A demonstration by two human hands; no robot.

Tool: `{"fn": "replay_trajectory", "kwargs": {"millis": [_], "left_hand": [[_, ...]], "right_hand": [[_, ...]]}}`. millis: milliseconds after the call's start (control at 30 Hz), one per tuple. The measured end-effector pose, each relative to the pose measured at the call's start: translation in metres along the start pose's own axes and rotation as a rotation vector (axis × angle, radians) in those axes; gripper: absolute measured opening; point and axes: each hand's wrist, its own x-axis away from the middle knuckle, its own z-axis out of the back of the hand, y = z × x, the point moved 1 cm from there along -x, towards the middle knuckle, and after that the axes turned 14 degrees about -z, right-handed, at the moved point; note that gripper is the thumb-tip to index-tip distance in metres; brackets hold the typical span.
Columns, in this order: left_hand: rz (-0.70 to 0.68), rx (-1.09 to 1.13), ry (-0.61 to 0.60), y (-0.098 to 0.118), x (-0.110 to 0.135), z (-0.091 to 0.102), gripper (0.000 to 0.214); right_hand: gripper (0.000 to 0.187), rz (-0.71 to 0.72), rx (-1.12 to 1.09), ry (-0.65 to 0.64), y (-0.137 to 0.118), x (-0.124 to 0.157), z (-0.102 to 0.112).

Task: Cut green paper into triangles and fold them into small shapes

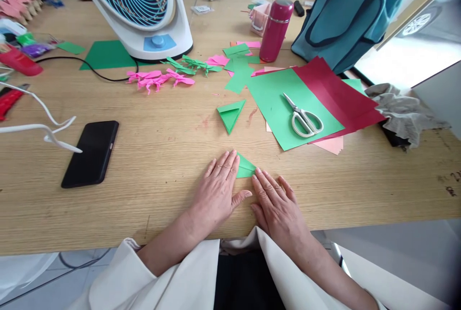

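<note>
Flat on the wooden table lies a small folded piece of green paper (pixel 245 167), partly covered by my hands. My left hand (pixel 218 187) rests with outstretched fingers over its left side, thumb pointing right. The fingertips of my right hand (pixel 276 199) touch its right corner, with that hand also laid out flat. Just beyond them sits a second folded green paper triangle (pixel 231 115), its point toward me. White-handled scissors (pixel 304 118) lie on a green sheet (pixel 277 103) to the right.
Red sheets (pixel 338 93) lie partly under the green one. Behind are pink paper figures (pixel 158 79), green figures (pixel 194 65), a fan (pixel 162 41), a magenta bottle (pixel 276 31) and a teal bag (pixel 345 21). A black phone (pixel 90 154) with a white cable (pixel 54 137) over it lies left.
</note>
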Motion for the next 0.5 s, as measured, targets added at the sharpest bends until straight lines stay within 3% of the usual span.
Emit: {"fn": "replay_trajectory", "kwargs": {"millis": [300, 500], "left_hand": [[0.048, -0.024, 0.004, -0.007, -0.005, 0.004, 0.075], [-0.013, -0.046, -0.011, -0.017, 0.017, 0.001, 0.081]], "right_hand": [[0.049, 0.007, 0.007, 0.019, 0.000, 0.000, -0.002], [0.049, 0.005, 0.004, 0.015, 0.000, 0.001, -0.003]]}}
